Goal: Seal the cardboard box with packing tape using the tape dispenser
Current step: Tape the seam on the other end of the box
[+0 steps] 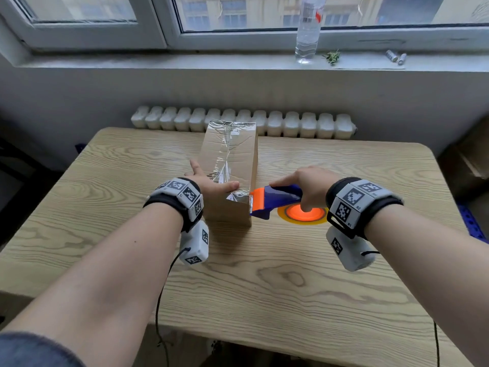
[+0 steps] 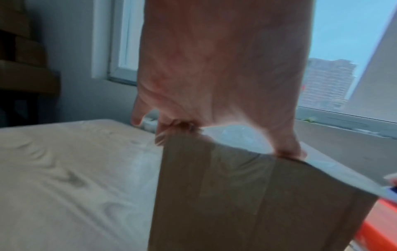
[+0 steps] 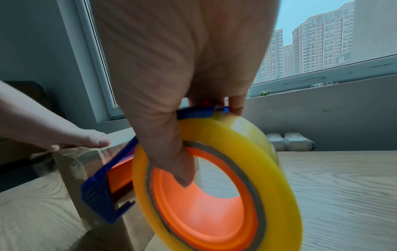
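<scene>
Apartment room: radiator [image 1: 243, 122], windowsill [image 1: 185, 60], wooden table [image 1: 264, 274].

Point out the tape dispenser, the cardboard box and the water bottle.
tape dispenser [image 1: 280, 198]: head view, on its blue body.
cardboard box [image 1: 252, 160]: head view, on the bare right side face.
water bottle [image 1: 308, 30]: head view, on its clear middle, on the windowsill.

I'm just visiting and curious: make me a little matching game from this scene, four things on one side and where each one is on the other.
Things:
1. water bottle
2. tape dispenser
3. cardboard box
4. left hand

Places:
A. resting on the near end of the box top
B. standing on the windowsill
C. gripped in the right hand
D. lying on the wooden table

Pairs: 1-B, 2-C, 3-D, 4-A
</scene>
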`<act>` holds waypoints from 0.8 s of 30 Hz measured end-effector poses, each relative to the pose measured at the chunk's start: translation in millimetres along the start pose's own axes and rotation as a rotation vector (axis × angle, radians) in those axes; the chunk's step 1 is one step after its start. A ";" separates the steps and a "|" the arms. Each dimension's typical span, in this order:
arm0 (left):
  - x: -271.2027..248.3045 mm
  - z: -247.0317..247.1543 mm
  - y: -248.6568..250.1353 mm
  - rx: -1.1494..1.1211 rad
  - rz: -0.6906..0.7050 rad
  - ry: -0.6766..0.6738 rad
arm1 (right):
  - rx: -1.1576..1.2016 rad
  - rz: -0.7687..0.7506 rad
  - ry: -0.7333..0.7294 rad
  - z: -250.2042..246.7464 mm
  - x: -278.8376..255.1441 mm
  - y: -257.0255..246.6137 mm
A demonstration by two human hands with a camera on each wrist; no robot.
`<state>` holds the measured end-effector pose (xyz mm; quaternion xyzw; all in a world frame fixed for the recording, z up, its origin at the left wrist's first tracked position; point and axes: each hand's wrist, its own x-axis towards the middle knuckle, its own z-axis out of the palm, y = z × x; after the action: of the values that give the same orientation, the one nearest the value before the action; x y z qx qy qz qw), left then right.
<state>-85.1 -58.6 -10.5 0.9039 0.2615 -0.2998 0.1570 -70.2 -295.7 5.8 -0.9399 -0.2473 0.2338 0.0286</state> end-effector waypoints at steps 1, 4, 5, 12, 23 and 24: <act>-1.1 -3.5 4.9 0.040 -0.002 0.020 | 0.001 0.004 0.001 0.1 -0.2 -0.6; -10.1 -9.1 25.3 0.109 0.035 0.049 | 0.003 0.013 0.002 -0.1 -1.1 -1.8; -13.2 -7.7 31.2 0.113 0.035 0.039 | 0.000 0.014 0.003 0.0 -1.0 -1.8; -11.5 0.1 40.7 0.163 0.027 0.005 | 0.006 0.005 0.017 0.3 3.0 -0.8; -28.6 -6.4 47.1 0.235 0.041 0.003 | 0.101 0.042 -0.025 0.3 8.6 0.1; -32.0 -7.3 47.4 0.239 0.045 0.003 | 0.110 0.048 -0.029 0.4 9.2 -0.2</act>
<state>-76.7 -106.1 21.2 0.9223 0.2039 -0.3237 0.0545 -63.4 -291.1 1.6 -0.9391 -0.2120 0.2611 0.0710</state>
